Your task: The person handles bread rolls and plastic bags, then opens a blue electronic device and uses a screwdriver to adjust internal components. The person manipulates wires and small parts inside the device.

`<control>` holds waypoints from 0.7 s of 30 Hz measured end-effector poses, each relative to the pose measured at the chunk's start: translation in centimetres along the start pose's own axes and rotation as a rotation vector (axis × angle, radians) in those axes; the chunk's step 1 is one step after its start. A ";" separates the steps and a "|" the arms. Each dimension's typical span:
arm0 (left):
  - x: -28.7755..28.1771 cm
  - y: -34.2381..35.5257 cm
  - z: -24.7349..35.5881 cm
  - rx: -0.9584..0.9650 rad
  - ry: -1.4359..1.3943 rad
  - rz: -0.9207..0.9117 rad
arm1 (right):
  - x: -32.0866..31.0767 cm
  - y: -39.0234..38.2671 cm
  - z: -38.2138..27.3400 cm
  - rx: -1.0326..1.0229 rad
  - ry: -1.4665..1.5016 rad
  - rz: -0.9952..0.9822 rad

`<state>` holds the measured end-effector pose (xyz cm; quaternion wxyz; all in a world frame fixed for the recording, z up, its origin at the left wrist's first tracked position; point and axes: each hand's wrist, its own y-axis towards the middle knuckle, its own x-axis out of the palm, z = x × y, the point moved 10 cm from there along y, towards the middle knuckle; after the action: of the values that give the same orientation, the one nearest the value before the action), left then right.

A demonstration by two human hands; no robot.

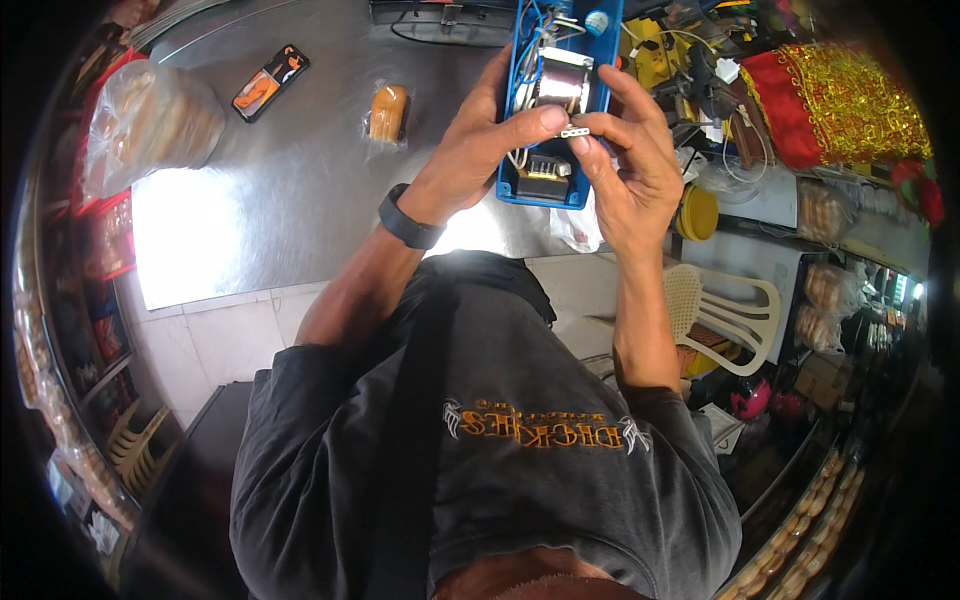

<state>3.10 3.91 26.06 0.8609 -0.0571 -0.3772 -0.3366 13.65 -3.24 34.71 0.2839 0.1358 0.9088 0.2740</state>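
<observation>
A blue open-topped casing [507, 172] is held up over the metal table. Inside it sit a copper-wound transformer coil [563, 84], blue and white wires [527, 60] and a black block with metal terminals [543, 180] at the near end. My left hand [478, 150] wraps the casing's left side, its thumb reaching across the inside. With thumb and forefinger, my right hand [640, 165] pinches a small white connector [575, 132] just nearer to me than the coil. The left thumb tip meets this connector, and the other right fingers lie along the casing's right side.
On the metal table [300, 190] lie a phone [270, 84], a wrapped bread roll [387, 113] and a plastic bag of bread [150, 125]. Tools and cables [690, 70] crowd the right, beside a red-and-gold cloth [840, 105]. Below stands a cream plastic chair [740, 310].
</observation>
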 end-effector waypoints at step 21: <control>-0.5 0.0 -3.4 -0.129 -0.211 0.063 | 0.0 -0.1 -0.4 0.130 -0.120 0.002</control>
<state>4.97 2.95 23.28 0.8211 -0.1595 -0.4412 -0.3251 13.39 -3.46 34.93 0.3280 0.1710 0.9059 0.2061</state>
